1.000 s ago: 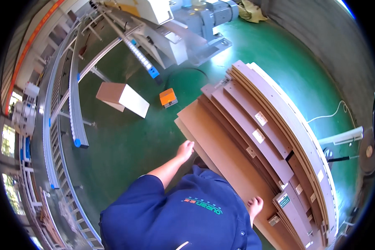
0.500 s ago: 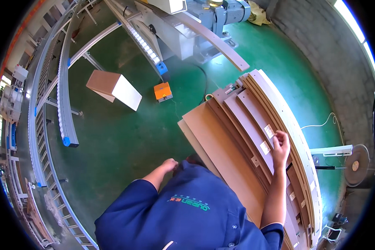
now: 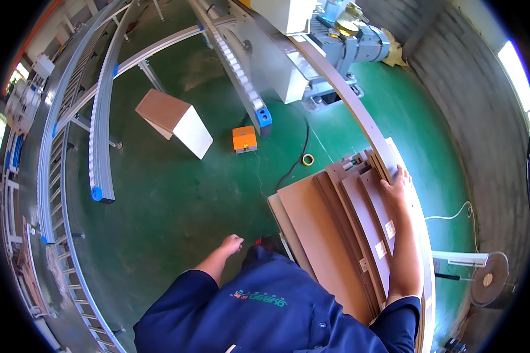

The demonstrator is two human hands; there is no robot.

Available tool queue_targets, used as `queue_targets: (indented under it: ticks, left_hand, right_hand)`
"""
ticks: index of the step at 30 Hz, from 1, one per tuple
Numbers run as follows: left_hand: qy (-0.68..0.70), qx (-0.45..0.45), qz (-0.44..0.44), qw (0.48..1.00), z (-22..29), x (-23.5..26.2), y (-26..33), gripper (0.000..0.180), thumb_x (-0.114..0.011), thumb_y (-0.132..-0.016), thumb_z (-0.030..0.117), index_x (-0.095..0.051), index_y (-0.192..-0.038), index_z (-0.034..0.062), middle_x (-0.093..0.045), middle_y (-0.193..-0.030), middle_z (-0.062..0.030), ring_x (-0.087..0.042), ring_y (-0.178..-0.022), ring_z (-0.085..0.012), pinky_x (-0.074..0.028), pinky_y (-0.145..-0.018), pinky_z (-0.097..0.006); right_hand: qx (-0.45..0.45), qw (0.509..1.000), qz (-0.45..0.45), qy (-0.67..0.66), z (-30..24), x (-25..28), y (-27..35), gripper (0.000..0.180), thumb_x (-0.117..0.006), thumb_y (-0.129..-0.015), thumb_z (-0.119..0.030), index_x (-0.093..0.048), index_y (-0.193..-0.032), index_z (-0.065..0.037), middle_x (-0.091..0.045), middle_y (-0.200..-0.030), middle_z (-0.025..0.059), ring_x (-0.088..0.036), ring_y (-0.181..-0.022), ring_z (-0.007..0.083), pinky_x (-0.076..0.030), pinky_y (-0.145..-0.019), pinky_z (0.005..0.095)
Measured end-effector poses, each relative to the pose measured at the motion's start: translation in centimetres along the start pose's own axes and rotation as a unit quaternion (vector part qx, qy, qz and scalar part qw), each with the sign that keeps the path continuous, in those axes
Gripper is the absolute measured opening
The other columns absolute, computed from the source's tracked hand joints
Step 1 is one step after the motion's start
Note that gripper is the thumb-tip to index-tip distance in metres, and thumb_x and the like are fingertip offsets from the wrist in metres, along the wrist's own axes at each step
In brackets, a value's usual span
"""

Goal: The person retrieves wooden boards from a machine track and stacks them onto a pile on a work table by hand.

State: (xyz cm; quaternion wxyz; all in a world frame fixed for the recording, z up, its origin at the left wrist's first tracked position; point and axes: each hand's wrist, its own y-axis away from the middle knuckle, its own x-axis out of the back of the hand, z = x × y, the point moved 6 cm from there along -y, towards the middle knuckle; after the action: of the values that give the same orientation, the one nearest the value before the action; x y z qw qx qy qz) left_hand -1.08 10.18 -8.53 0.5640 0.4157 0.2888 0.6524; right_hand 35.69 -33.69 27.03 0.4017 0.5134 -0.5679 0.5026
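My right hand (image 3: 399, 187) is closed around the near end of a long narrow brown board (image 3: 359, 112), thumb on one edge and fingers on the other. The board runs from the white-housed machine (image 3: 288, 70) to a stack of boards. Beneath my right forearm lie several stacked brown boards (image 3: 353, 200), some bearing small pale labels (image 3: 381, 249). A wide tan panel (image 3: 318, 235) lies on the stack's left side. My left hand (image 3: 232, 244) hangs over the green floor in front of my body, fingers curled in, with nothing visible in it.
An orange foot pedal (image 3: 244, 139) and a yellow tape roll (image 3: 308, 159) are on the floor ahead. Farther left is a folded brown-and-white piece (image 3: 176, 120). Roller conveyors (image 3: 103, 153) run along the left. A round fan (image 3: 490, 278) stands at right beside a grey wall.
My right hand has moved forward from the labelled boards and taken hold of the long board's end. That board now reaches farther over the stack. The view has shifted.
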Motion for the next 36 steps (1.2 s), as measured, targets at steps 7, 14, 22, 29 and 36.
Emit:
queue_targets:
  ticks: [7, 14, 22, 29, 36]
  left_hand:
    - [-0.04, 0.037, -0.023, 0.998, -3.2, 0.8, -0.8, 0.026, -0.054, -0.089, 0.026, -0.059, -0.094, 0.0011, -0.065, -0.075, -0.0099, -0.061, -0.062, -0.0179, -0.047, -0.054, -0.032]
    - [-0.019, -0.006, -0.019, 1.0, 2.0, -0.6, -1.0, 0.024, -0.054, -0.09, 0.025, -0.059, -0.092, 0.002, -0.063, -0.074, -0.008, -0.059, -0.06, -0.016, -0.046, -0.053, -0.031]
    - [0.001, -0.038, -0.032, 0.999, 6.5, -4.0, -0.5, 0.023, -0.056, -0.091, 0.027, -0.061, -0.096, 0.0052, -0.065, -0.078, -0.0067, -0.06, -0.063, -0.0145, -0.05, -0.058, -0.029]
    - [-0.063, -0.015, -0.031, 0.997, 1.9, -2.9, -0.5, 0.027, -0.056, -0.089, 0.028, -0.061, -0.093, 0.0016, -0.066, -0.078, -0.0107, -0.062, -0.063, -0.0185, -0.049, -0.056, -0.033]
    - [-0.117, -0.004, -0.04, 0.992, 2.1, -2.1, -0.8, 0.027, -0.054, -0.089, 0.029, -0.06, -0.092, 0.0032, -0.065, -0.076, -0.0083, -0.06, -0.062, -0.0172, -0.047, -0.052, -0.032]
  right_hand:
    - [0.026, 0.999, -0.003, -0.032, 7.6, -1.0, 2.2, 0.062, -0.073, -0.067, -0.012, -0.05, -0.124, -0.005, -0.057, -0.111, 0.0176, -0.052, -0.107, 0.0365, -0.041, -0.095, 0.0428]
    - [-0.004, 0.997, 0.017, -0.076, 12.7, 1.3, 8.2, 0.06, -0.071, -0.067, -0.003, -0.05, -0.123, -0.005, -0.056, -0.111, 0.0174, -0.052, -0.105, 0.0352, -0.041, -0.094, 0.0412]
    - [-0.116, 0.991, -0.006, -0.069, 19.7, 3.2, 15.1, 0.066, -0.072, -0.064, 0.001, -0.05, -0.125, -0.007, -0.055, -0.114, 0.0173, -0.051, -0.108, 0.0362, -0.04, -0.097, 0.0434]
    - [-0.168, 0.984, -0.008, -0.065, 23.9, 4.6, 19.7, 0.065, -0.072, -0.063, 0.001, -0.051, -0.124, -0.007, -0.055, -0.107, 0.0161, -0.052, -0.106, 0.035, -0.041, -0.096, 0.042]
    - [-0.114, 0.991, -0.001, -0.072, 15.6, 4.2, 15.3, 0.063, -0.072, -0.068, -0.01, -0.049, -0.127, -0.005, -0.055, -0.112, 0.0182, -0.051, -0.108, 0.0363, -0.042, -0.096, 0.0437]
